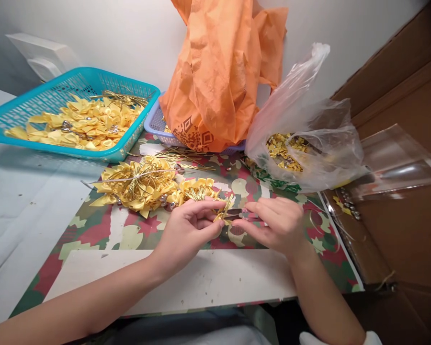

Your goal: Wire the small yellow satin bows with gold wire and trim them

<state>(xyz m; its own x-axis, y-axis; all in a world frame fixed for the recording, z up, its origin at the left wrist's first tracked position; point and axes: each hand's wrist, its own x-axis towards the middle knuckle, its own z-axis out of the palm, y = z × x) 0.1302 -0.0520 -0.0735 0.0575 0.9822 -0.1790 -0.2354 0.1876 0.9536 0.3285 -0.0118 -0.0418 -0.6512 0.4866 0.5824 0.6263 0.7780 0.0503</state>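
Note:
My left hand (190, 225) pinches a small yellow ribbon flower (221, 217) with gold wire stems standing up from it. From the right, my right hand (278, 223) grips a small pair of metal pliers (239, 214), whose dark jaws meet the piece at my left fingertips. Just left of my hands lies a big cluster of yellow ribbon flowers (140, 184), gold wires bunched at its centre. A smaller yellow cluster (197, 188) with upright wires touches it, partly behind my left hand.
A teal basket (129, 143) of yellow flowers stands at the back left. Behind my hands are an orange bag (215, 81) over a lilac basket (153, 122), loose gold wires (187, 160) and a clear plastic bag (309, 158). Cardboard (405, 206) borders the right.

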